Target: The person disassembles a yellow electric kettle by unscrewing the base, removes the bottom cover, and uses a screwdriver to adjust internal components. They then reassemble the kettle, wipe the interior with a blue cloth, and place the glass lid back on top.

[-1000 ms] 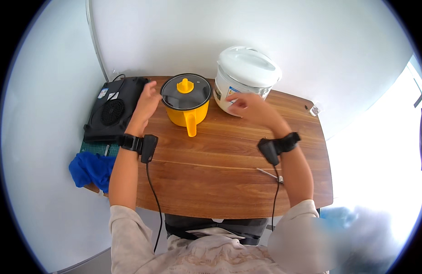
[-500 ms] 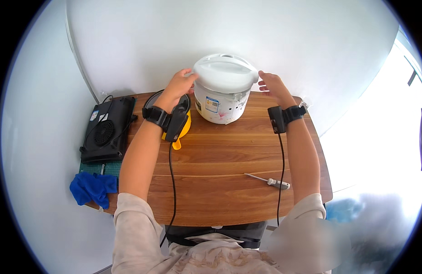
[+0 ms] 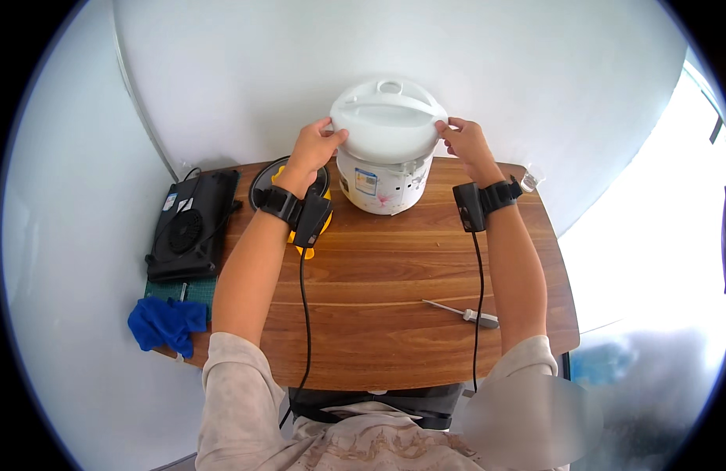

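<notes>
A white rice cooker (image 3: pixel 383 186) with a flower print and a label stands at the back of the wooden table. Its white lid (image 3: pixel 386 141), with a curved carrying handle over it, leans back a little. My left hand (image 3: pixel 314 149) grips the lid's left edge, thumb on top and fingers curled beneath. On the opposite edge, my right hand (image 3: pixel 466 146) pinches the lid between thumb and fingers. The far sides of both grips are hidden.
Left of the cooker, behind my left wrist, is a round dark-topped thing with a yellow body (image 3: pixel 326 224). A black induction cooker (image 3: pixel 192 224) lies on a green mat, with a blue cloth (image 3: pixel 165 323) nearby. A screwdriver (image 3: pixel 469 315) lies front right; a clear cup (image 3: pixel 531 178) stands back right.
My right hand has closed in on the lid's right edge, and my left thumb has come onto its left edge. The lid now sits slightly higher and tilts further back.
</notes>
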Tool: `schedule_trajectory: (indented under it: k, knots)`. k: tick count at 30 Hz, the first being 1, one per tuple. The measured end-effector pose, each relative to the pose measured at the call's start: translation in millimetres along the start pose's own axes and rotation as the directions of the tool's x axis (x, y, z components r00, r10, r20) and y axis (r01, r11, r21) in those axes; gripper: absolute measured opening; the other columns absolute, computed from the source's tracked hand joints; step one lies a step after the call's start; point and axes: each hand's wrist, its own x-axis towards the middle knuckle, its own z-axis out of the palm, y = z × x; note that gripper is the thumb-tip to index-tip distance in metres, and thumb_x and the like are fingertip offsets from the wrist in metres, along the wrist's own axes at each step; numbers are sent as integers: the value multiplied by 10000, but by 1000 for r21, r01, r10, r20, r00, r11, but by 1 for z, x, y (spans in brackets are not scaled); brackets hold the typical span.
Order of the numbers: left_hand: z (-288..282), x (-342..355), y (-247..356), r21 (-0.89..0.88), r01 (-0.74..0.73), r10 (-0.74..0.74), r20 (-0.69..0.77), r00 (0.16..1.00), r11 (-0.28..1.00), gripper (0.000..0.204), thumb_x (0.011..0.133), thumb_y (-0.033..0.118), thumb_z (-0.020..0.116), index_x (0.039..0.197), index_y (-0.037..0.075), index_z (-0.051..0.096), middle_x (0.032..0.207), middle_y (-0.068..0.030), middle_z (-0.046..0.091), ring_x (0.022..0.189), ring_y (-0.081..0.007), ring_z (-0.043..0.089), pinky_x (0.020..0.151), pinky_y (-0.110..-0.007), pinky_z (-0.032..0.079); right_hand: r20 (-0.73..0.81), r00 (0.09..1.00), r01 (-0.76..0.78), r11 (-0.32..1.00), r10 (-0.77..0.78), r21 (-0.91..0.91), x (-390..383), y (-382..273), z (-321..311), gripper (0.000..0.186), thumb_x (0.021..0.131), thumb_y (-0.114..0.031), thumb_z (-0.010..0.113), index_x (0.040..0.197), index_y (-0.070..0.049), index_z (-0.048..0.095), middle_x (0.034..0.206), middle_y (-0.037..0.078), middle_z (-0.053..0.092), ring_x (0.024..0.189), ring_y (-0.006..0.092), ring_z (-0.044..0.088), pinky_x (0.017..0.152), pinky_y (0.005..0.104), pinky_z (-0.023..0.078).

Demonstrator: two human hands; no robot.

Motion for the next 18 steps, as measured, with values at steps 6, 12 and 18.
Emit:
schedule_trajectory:
  k: [6,12,18]
  knots:
    - [-1,-51,29,-88,-69,60,-99,993,994,624,961,195,714,1480,-3,431,1274,-142,616,1028,-179,601,895,-308,516,-14,990,141,984,-141,108,-51,-37,-12,538,918,-220,771,1311,95,582,908,92,677,748,120,606,658,259,518]
    - [-36,-137,30,-507,87,19,201,979,857,480,1056,322,552,1421,23,464,1325,-170,589,1150,-265,637,977,-364,526,53,975,216,975,-218,44,-132,-55,-30,458,895,-150,786,1260,58,604,988,99,685,823,139,653,700,262,551]
    - [-54,-206,4,-602,245,-152,202,968,760,467,1081,382,489,1371,16,491,1291,-168,626,1191,-282,637,1034,-362,515,149,898,413,910,-413,36,-224,-32,-15,273,798,110,741,1020,-41,688,1054,71,658,886,182,693,738,337,580]
